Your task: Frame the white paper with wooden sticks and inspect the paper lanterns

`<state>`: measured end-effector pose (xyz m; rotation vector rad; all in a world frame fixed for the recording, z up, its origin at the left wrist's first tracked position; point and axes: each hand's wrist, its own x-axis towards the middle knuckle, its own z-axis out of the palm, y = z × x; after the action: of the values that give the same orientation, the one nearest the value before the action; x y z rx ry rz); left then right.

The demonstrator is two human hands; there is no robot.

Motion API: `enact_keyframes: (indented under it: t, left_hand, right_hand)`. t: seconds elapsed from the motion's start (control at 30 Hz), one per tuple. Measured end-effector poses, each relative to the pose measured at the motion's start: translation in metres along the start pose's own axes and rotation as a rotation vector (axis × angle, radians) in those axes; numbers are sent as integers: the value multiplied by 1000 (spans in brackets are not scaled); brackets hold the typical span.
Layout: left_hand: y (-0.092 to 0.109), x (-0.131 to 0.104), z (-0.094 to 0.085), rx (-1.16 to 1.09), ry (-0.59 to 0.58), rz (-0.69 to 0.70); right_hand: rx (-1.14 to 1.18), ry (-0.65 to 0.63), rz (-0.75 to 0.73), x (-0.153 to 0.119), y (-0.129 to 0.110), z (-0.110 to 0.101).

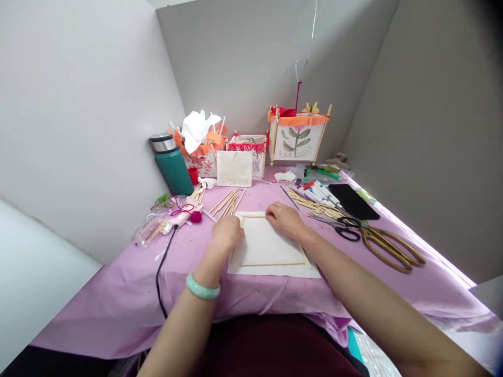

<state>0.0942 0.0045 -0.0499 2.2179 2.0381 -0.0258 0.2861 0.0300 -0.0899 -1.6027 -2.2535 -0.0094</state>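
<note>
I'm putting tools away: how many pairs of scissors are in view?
2: black-handled scissors right of the right hand; gold-handled scissors farther right.

A flat, plain grey back wall [243,52] stands behind a surface [267,196] covered by a wrinkly, light purple cloth [121,298]. The smooth, whitish left wall [78,104] looks brighter than the dull grey right wall [424,131]. Bright light shines along the surface's right edge.

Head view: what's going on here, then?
Thin sticks form a rough frame on a white sheet. The person's left hand is at the left stick, the right hand at the right end of the far stick. The near stick lies untouched. Loose sticks lie beyond the sheet.
</note>
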Motion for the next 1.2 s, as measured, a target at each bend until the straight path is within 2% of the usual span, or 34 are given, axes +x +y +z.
enact_keyframes:
  t: [0.17, 0.43, 1.2]
  left_hand:
    - [-2, 1, 2, -34, 37, -18]
    - [-8, 1, 5, -87, 38, 44]
    - [-6, -7, 18, -119, 149, -10]
  right_hand:
    - [-4, -19, 10, 1, 0, 1]
    - [-5, -19, 5, 0, 1, 0]
    - [-15, 14, -11, -1, 0, 3]
